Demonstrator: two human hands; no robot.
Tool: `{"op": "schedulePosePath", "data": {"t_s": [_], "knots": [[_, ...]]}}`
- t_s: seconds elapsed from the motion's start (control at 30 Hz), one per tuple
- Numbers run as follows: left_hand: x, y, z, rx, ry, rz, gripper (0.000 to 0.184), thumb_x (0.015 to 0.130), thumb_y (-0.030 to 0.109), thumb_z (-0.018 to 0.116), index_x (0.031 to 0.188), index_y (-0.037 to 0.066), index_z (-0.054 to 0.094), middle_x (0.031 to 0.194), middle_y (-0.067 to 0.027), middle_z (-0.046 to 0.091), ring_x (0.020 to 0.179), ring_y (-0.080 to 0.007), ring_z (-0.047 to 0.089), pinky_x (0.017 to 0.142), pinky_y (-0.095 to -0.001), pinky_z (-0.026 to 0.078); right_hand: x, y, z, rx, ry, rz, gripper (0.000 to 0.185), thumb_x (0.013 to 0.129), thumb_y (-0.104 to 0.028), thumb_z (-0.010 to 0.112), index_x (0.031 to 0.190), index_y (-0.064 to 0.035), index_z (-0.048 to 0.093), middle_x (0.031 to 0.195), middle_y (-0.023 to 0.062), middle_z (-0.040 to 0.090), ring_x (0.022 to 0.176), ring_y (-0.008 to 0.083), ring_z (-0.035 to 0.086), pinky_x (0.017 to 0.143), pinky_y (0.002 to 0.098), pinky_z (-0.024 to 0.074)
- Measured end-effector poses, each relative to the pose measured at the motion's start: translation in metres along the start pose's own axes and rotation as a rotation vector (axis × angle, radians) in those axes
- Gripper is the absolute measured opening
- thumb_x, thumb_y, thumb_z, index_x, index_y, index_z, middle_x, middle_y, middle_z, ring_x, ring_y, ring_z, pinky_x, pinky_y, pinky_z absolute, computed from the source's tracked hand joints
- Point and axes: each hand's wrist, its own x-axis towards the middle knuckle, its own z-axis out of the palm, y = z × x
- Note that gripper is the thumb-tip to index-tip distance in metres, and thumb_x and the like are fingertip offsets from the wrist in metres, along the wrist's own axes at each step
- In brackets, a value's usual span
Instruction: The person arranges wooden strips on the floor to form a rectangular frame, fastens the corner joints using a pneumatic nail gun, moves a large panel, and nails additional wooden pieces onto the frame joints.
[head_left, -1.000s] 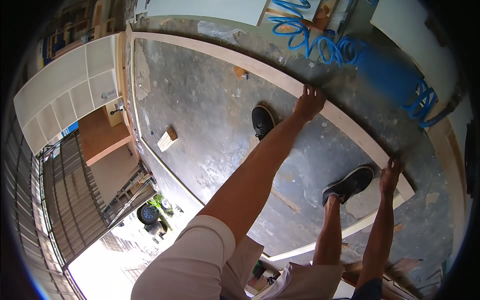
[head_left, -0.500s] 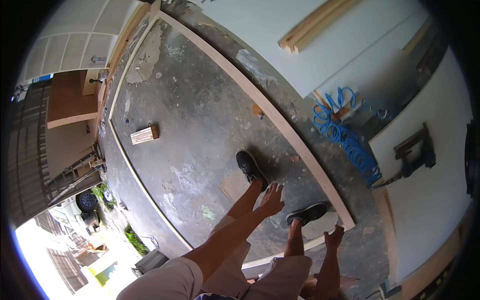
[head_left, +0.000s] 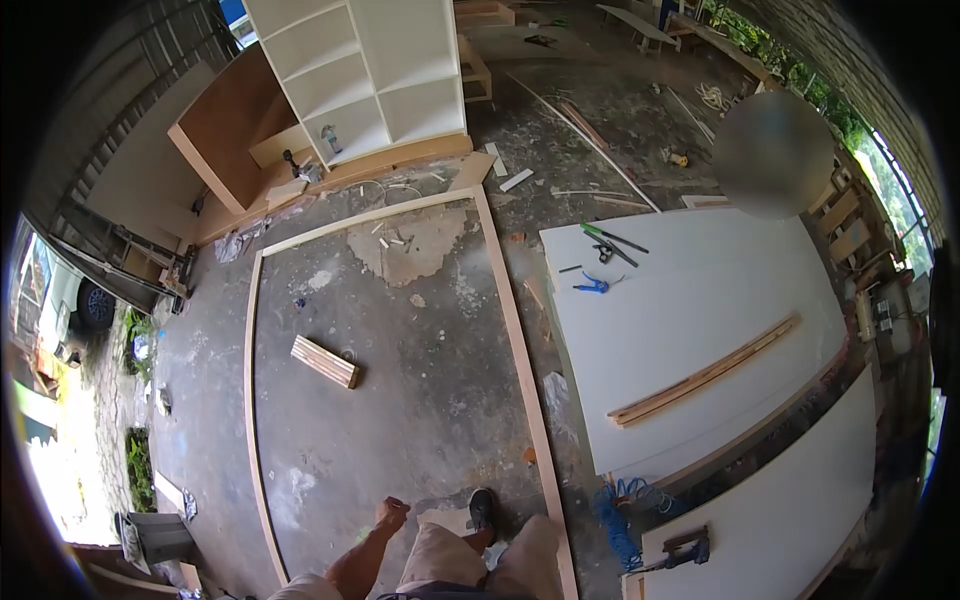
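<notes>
My left hand hangs over the concrete floor, inside a large frame of thin wooden strips. Its fingers look loosely curled together, with nothing visible in them. My right hand is out of view. The frame's long right strip runs past my shoe, while its left strip lies on the other side of me. Ahead of my left hand, a bundle of short wood pieces rests on the floor within the frame.
To the right, a white panel carries long wood strips, blue-handled pliers and dark tools. A nail gun lies on another panel near a coiled blue hose. A white shelf unit stands ahead; a grey bin is left.
The view has swung upward and turned, showing more of the workshop. My right hand has dropped out of sight. My left hand's fingers have gone from spread to curled.
</notes>
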Motion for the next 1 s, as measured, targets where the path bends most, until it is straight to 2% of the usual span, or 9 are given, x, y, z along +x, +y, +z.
{"op": "schedulePosePath", "data": {"t_s": [0.07, 0.4, 0.53, 0.57, 0.63, 0.67, 0.77, 0.83, 1.0], "knots": [[0.028, -0.015, -0.019, 0.116, 0.085, -0.029, 0.035, 0.08, 0.02, 0.075, 0.103, -0.003, 0.063, 0.085, -0.013, 0.07, 0.066, -0.0203, 0.069, 0.053, -0.0318, 0.053, 0.021, -0.063, -0.037, 0.071, 0.051, -0.063, 0.031, 0.063, -0.035, 0.082, 0.072, -0.0064, 0.072, 0.078, 0.0187, 0.068, 0.086, 0.0376, 0.066, 0.08, 0.0471, 0.0526], [0.11, 0.222, -0.083, -0.121, -0.048, 0.024, 0.034, 0.082, 0.028, 0.073, 0.099, -0.001, 0.066, 0.079, -0.0114, 0.07, 0.065, -0.0184, 0.069, 0.054, -0.0312, 0.053, 0.107, -0.228, -0.133, -0.001, 0.015, -0.214, 0.028, 0.063, -0.033, 0.082, 0.071, -0.007, 0.073, 0.078, 0.0188, 0.069, 0.087, 0.0365, 0.066, 0.08, 0.0454, 0.053], [0.175, 0.316, -0.11, -0.117, -0.039, 0.015, 0.033, 0.081, 0.029, 0.074, 0.096, 0.0, 0.068, 0.079, -0.0109, 0.07, 0.065, -0.0184, 0.069, 0.055, -0.0319, 0.054, 0.223, -0.288, -0.175, -0.492, -0.174, -0.435, 0.028, 0.065, -0.033, 0.081, 0.079, -0.0085, 0.075, 0.09, 0.0156, 0.072, 0.093, 0.0339, 0.067, 0.083, 0.0421, 0.0536], [0.189, 0.336, -0.12, -0.094, -0.004, 0.032, 0.033, 0.081, 0.029, 0.074, 0.096, 0.0, 0.068, 0.079, -0.011, 0.07, 0.065, -0.0185, 0.069, 0.057, -0.0324, 0.054, 0.267, -0.296, -0.175, -0.2, -0.141, -0.234, 0.036, 0.065, -0.035, 0.081, 0.087, -0.0066, 0.075, 0.096, 0.016, 0.072, 0.096, 0.0324, 0.068, 0.087, 0.0409, 0.0535], [0.228, 0.376, -0.139, -0.014, 0.093, 0.129, 0.034, 0.08, 0.028, 0.075, 0.096, -0.001, 0.068, 0.079, -0.0118, 0.071, 0.066, -0.0191, 0.069, 0.06, -0.0336, 0.055, 0.323, -0.378, -0.219, -0.474, 0.064, -0.696, 0.045, 0.064, -0.032, 0.084, 0.095, -0.0014, 0.074, 0.095, 0.0173, 0.072, 0.093, 0.0325, 0.069, 0.086, 0.0403, 0.0545], [0.248, 0.393, -0.145, 0.036, 0.157, 0.209, 0.034, 0.079, 0.027, 0.075, 0.096, -0.001, 0.068, 0.08, -0.0124, 0.071, 0.067, -0.0195, 0.07, 0.062, -0.0342, 0.055, 0.302, -0.463, -0.266, -0.093, 0.092, -0.617, 0.035, 0.063, -0.024, 0.086, 0.087, -0.0015, 0.073, 0.087, 0.0151, 0.073, 0.082, 0.0285, 0.071, 0.074, 0.0368, 0.0568], [0.286, 0.454, -0.164, -0.097, 0.234, 0.202, 0.032, 0.079, 0.025, 0.076, 0.095, -0.001, 0.068, 0.081, -0.0136, 0.071, 0.068, -0.02, 0.069, 0.064, -0.0347, 0.055, 0.347, -0.613, -0.331, -0.037, 0.077, -0.609, 0.039, 0.068, -0.012, 0.082, 0.103, 0.0009, 0.068, 0.095, 0.0177, 0.071, 0.083, 0.0288, 0.071, 0.077, 0.038, 0.0562], [0.301, 0.498, -0.182, -0.142, 0.184, 0.145, 0.037, 0.078, 0.032, 0.07, 0.099, 0.002, 0.071, 0.095, -0.022, 0.071, 0.096, -0.0367, 0.068, 0.085, -0.0418, 0.052, 0.372, -0.697, -0.358, -0.071, 0.117, -0.617, 0.037, 0.071, -0.007, 0.079, 0.106, 0.0011, 0.067, 0.101, 0.0176, 0.069, 0.085, 0.0278, 0.071, 0.076, 0.0376, 0.0553], [0.387, 0.565, -0.194, -0.075, 0.082, 0.08, 0.035, 0.077, 0.03, 0.07, 0.099, 0.004, 0.072, 0.099, -0.0221, 0.071, 0.097, -0.0373, 0.067, 0.085, -0.0428, 0.052, 0.47, -0.855, -0.347, -0.15, 0.13, -0.762, 0.036, 0.073, -0.005, 0.077, 0.107, 0.001, 0.066, 0.1, 0.0166, 0.069, 0.082, 0.0266, 0.07, 0.075, 0.0366, 0.0547]]}}
